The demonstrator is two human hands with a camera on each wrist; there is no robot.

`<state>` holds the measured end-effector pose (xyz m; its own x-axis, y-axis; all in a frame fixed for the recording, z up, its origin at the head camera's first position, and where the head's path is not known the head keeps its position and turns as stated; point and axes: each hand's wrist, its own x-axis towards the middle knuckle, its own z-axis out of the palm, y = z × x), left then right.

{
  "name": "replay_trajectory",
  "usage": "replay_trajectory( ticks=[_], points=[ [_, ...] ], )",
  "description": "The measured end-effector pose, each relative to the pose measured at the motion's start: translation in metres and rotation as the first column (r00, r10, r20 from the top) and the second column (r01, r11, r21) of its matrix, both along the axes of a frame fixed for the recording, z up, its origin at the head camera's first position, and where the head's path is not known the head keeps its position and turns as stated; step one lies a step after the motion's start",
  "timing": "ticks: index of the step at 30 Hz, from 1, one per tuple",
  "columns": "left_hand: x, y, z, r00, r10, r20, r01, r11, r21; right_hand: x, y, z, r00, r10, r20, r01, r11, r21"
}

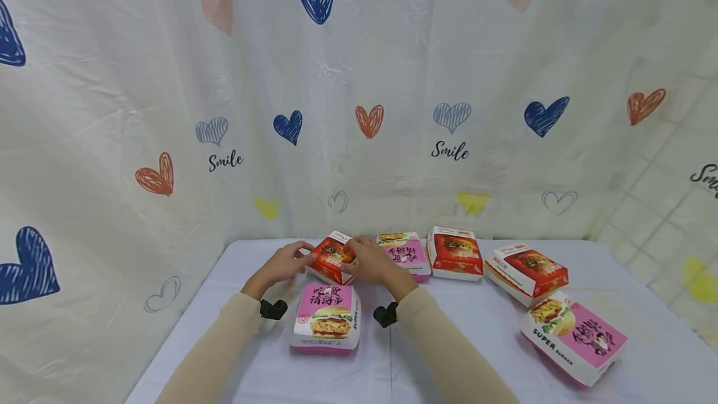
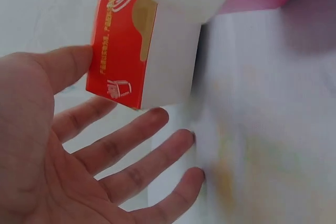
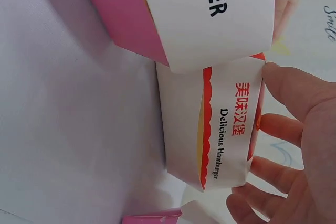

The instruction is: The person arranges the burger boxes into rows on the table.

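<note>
A red-and-white burger box [image 1: 332,259] lies at the back left of the table, between both hands. My left hand [image 1: 285,267] holds its left end; in the left wrist view the thumb [image 2: 73,64] meets the upper red edge and the other fingers spread past the far side. From the right, my right hand [image 1: 374,262] grips it, thumb at the near upper corner, fingers bent along the far side in the right wrist view. Just in front sits a pink-and-white burger box [image 1: 327,318], printed with a burger, which partly covers the red one in both wrist views.
A pink box [image 1: 402,253] and a red box [image 1: 455,253] stand along the back, right of my hands. Farther right are another red box [image 1: 527,272] and a pink box [image 1: 573,336], both angled. Behind the white table hangs a heart-patterned curtain [image 1: 392,80].
</note>
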<state>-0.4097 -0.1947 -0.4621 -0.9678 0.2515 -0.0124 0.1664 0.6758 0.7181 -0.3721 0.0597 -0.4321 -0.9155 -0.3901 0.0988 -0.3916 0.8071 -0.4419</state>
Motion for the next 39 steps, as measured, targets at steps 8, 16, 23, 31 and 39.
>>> replay_trajectory(
  ticks=[8,16,23,31,39],
  points=[
    [0.004,0.007,0.007,0.998,0.04,0.039,-0.039,0.999,-0.035,-0.001,-0.001,-0.002,1.0,-0.007,-0.03,0.007,1.0,0.019],
    [0.003,0.01,0.004,0.998,0.061,0.006,-0.06,0.995,-0.076,0.0,-0.006,-0.008,0.998,-0.03,-0.052,0.033,0.998,0.05],
    [0.006,0.014,0.007,0.998,0.07,-0.001,-0.07,0.993,-0.091,0.003,-0.005,-0.01,0.998,-0.039,-0.049,0.042,0.998,0.051],
    [0.008,0.018,0.011,0.998,0.056,0.004,-0.055,0.988,-0.147,0.003,-0.006,-0.01,0.997,-0.035,-0.076,0.043,0.993,0.106],
    [0.01,0.021,0.012,0.999,0.006,-0.037,-0.013,0.98,-0.198,0.009,-0.005,-0.007,0.997,-0.027,-0.079,0.037,0.992,0.123]
  ],
)
